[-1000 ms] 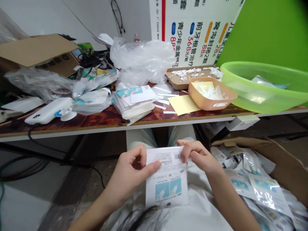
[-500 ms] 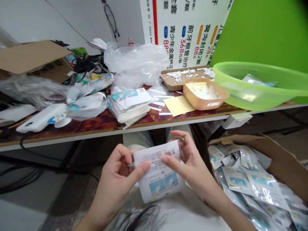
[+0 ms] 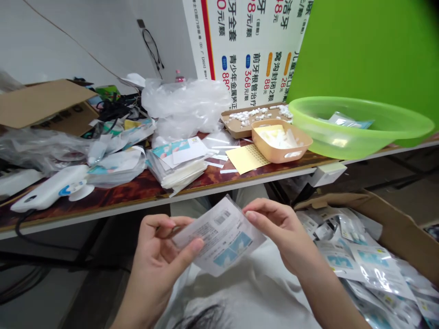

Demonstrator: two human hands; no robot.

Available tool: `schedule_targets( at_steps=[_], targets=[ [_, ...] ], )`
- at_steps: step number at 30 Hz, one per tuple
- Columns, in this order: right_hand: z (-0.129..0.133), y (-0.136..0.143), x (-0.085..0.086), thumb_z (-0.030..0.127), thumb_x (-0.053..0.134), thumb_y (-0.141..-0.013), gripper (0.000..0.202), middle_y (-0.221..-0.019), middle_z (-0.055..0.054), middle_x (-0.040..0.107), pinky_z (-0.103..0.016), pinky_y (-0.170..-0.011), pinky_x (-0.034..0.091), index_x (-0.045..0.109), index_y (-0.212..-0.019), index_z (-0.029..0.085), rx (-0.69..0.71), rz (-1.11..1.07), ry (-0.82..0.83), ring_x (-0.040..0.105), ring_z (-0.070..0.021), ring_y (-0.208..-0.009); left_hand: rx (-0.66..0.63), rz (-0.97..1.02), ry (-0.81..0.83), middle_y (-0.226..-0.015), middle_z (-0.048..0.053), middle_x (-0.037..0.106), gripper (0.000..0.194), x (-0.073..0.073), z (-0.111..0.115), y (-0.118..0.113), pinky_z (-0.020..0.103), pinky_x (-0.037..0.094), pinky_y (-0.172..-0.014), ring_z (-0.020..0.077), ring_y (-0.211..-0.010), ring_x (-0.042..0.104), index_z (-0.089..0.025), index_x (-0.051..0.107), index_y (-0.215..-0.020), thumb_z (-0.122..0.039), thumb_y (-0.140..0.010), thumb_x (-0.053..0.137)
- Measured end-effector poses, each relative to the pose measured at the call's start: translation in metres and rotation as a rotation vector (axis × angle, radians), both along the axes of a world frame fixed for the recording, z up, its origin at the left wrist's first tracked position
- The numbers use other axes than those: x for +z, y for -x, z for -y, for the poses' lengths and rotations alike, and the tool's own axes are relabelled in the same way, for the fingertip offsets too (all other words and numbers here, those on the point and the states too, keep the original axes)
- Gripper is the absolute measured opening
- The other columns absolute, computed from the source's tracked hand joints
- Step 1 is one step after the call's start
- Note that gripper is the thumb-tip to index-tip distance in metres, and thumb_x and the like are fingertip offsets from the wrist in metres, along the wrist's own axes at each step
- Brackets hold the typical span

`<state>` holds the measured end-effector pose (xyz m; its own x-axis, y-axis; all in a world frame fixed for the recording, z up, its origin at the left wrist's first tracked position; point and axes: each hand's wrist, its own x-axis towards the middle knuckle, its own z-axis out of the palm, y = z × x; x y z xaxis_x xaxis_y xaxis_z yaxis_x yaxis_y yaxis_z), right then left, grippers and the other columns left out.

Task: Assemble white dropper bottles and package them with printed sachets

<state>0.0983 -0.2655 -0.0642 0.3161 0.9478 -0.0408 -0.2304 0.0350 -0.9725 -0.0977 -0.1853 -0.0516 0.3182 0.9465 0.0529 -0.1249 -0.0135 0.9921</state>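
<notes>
Between my hands, above my lap, is a printed card in a clear plastic bag (image 3: pixel 219 242), tilted up to the right, with a barcode, small text and two blue pictures facing me. My left hand (image 3: pixel 164 253) grips its left end, thumb on the front and fingers behind. At the upper right edge my right hand (image 3: pixel 274 224) pinches the bag between thumb and fingertips. On the table edge ahead lies a stack of similar cards and clear bags (image 3: pixel 176 162). To my right a cardboard box (image 3: pixel 394 224) holds several filled packets (image 3: pixel 366 260).
On the table stand an orange basket (image 3: pixel 298 155) of small white pieces, a yellow dotted sheet (image 3: pixel 245 160), a cardboard tray (image 3: pixel 236 132) of white pieces and a green basin (image 3: pixel 322 148). A white corded device (image 3: pixel 48 189) lies left, near crumpled plastic (image 3: pixel 185 100).
The bagged card has turned, its right end now higher. My right thumb has slid from the card's front to its upper right edge. The camera view has shifted slightly.
</notes>
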Motion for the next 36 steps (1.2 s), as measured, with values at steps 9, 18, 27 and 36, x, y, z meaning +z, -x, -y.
schedule_targets(
  at_steps=[9,18,27,36],
  targets=[
    [-0.012,0.016,0.005,0.021,0.049,-0.093,0.021,-0.069,0.001,0.053,-0.025,-0.055,0.033,0.053,-0.073,0.019,-0.388,0.622,-0.15,0.048,-0.0119,-0.062,-0.277,-0.235,0.039,-0.094,-0.003,0.064,0.04,-0.005,0.006,-0.002,0.021,0.054,-0.071,0.0143,-0.084,0.065,-0.031,0.049,-0.109,-0.034,-0.079,0.077],
    [-0.007,0.024,0.016,0.008,0.046,-0.094,0.017,-0.073,0.0,0.048,-0.025,-0.057,0.034,0.054,-0.081,0.016,-0.414,0.88,-0.441,0.046,-0.0108,-0.064,-0.442,-0.458,-0.092,-0.083,-0.001,0.069,0.029,0.051,-0.02,-0.037,0.021,0.049,-0.066,0.0161,-0.077,0.063,-0.023,0.066,-0.091,-0.048,-0.079,0.074],
    [-0.003,0.022,0.015,0.013,0.047,-0.094,0.019,-0.073,0.0,0.053,-0.024,-0.057,0.036,0.053,-0.077,0.017,-0.461,0.811,-0.301,0.049,-0.0099,-0.063,-0.416,-0.269,0.06,-0.072,0.0,0.069,0.02,0.036,-0.01,-0.059,0.019,0.048,-0.059,0.0138,-0.065,0.059,-0.019,0.074,-0.081,-0.039,-0.079,0.076],
    [-0.019,0.027,-0.001,0.016,0.042,-0.093,0.019,-0.071,-0.002,0.057,-0.026,-0.054,0.04,0.053,-0.077,0.019,-0.592,0.889,-0.281,0.056,-0.0134,-0.063,-0.25,-0.35,-0.075,-0.067,-0.001,0.071,0.019,0.014,-0.024,-0.067,0.021,0.05,-0.056,0.0185,-0.064,0.062,-0.023,0.073,-0.071,-0.041,-0.072,0.079]
  ],
)
